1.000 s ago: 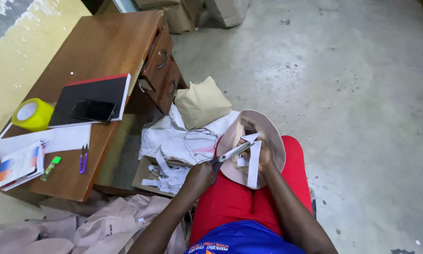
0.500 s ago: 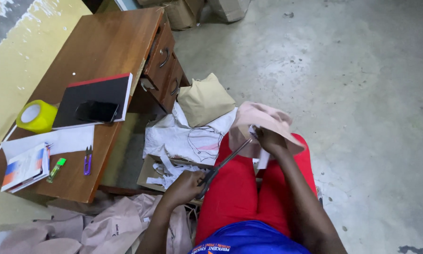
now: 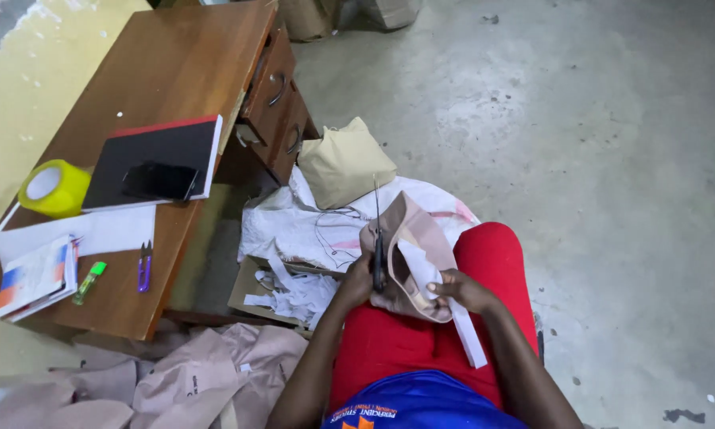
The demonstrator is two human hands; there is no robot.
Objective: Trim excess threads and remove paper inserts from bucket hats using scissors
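The pinkish-beige fabric piece (image 3: 417,258) sits on my lap over the red trousers (image 3: 453,334), held up between both hands. A white paper strip (image 3: 445,306) lies against it and hangs down over my right thigh. Change from half a second ago: the scissors (image 3: 378,238) were slanted low toward my left knee, away from the cloth; now they stand almost upright, blades pointing away from me, right at the fabric's left edge. I judge that as cutting or trimming along that edge being in hand again.

Left hand (image 3: 359,280): grip closed around the scissor handles. Right hand (image 3: 462,290): grip closed, pinching fabric and paper strip together.

Outward: cardboard box of white paper scraps (image 3: 290,292) just left of my knee, white sheet (image 3: 325,226) on the floor under it, tan folded cloth (image 3: 343,163) beyond. More beige fabric (image 3: 206,377) heaped at lower left. Wooden surface (image 3: 174,71) on the left carries a black notebook (image 3: 162,155) with a phone (image 3: 160,181) on it, yellow tape roll (image 3: 54,187), purple snips (image 3: 144,266), green marker (image 3: 89,281), papers (image 3: 39,270).
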